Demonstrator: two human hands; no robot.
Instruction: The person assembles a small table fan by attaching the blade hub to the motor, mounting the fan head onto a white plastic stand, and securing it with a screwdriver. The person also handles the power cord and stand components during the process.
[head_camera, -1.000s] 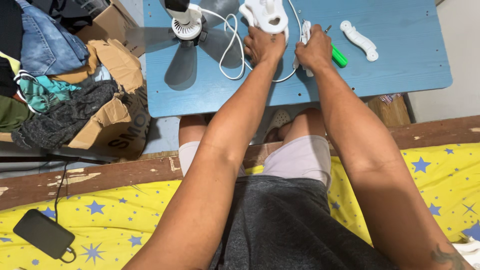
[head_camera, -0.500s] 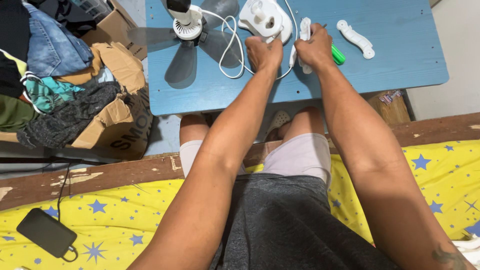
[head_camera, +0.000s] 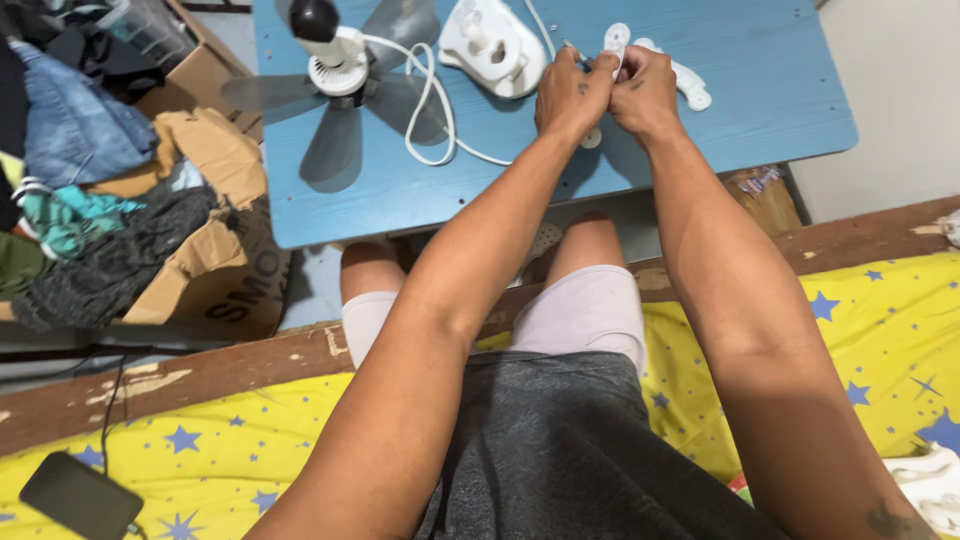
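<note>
Your two hands meet over the blue table, closed together on a small white plastic part.

Head view: your left hand (head_camera: 570, 95) and right hand (head_camera: 645, 92) press knuckle to knuckle above the far side of the blue table (head_camera: 790, 110), fingers curled shut around a white plastic part (head_camera: 615, 40) whose rounded end pokes up between them; the rest of it is hidden in your grip. Just beyond your right hand lies a white handle-shaped piece (head_camera: 690, 85). To the left of your hands sits a white fan housing (head_camera: 490, 45), its white cord (head_camera: 430, 110) looping across the tabletop toward the grey fan blades (head_camera: 335, 140) and white motor hub (head_camera: 335, 70). A torn cardboard box (head_camera: 215, 250) heaped with clothes (head_camera: 80, 200) stands beside the table; a dark phone (head_camera: 80, 495) rests on the yellow star-print sheet (head_camera: 860, 320).
</note>
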